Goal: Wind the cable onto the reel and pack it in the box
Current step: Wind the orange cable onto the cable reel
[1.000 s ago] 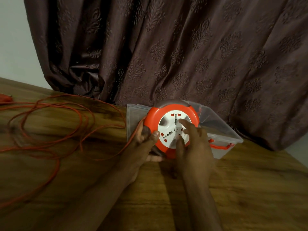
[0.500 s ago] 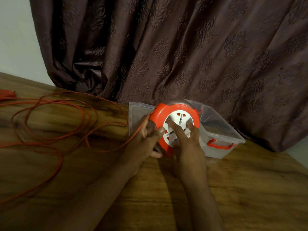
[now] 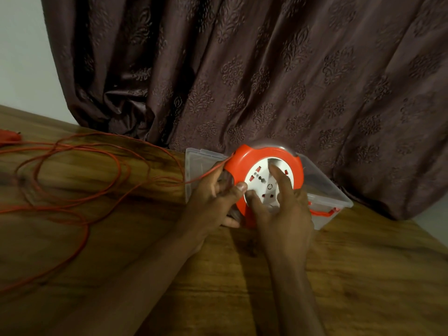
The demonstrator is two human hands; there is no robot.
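Round orange plastic cable reel (image 3: 288, 157) with a white socket face, held upright and tilted toward the viewer above the brown wood-grain surface (image 3: 363, 275), directly in front of the clear plastic storage box (image 3: 334, 192). The left hand (image 3: 213, 202) grips the reel's left edge, fingers curled round the rim and thumb tip resting where the orange ring meets the white face. The right hand (image 3: 281, 214) lies over the lower right of the white face, forefinger stretched up across the sockets and thumb pressed against the face's lower left edge; whether the remaining fingers hook the disc or merely rest on it cannot be told. The thin orange cable (image 3: 72, 180) leaves the reel at its upper left, passes over the left hand's fingers, and runs leftward into several loose, overlapping loops spread across the surface; one strand trails toward the near left edge of the view. An orange plug-like end (image 3: 8, 137) lies at the far left, partly cut off by the frame. The box stands open, without a lid, its orange handle (image 3: 322, 212) on the near right wall, its back close to the dark brown patterned curtain (image 3: 266, 69). A pale wall (image 3: 21, 57) shows at upper left.
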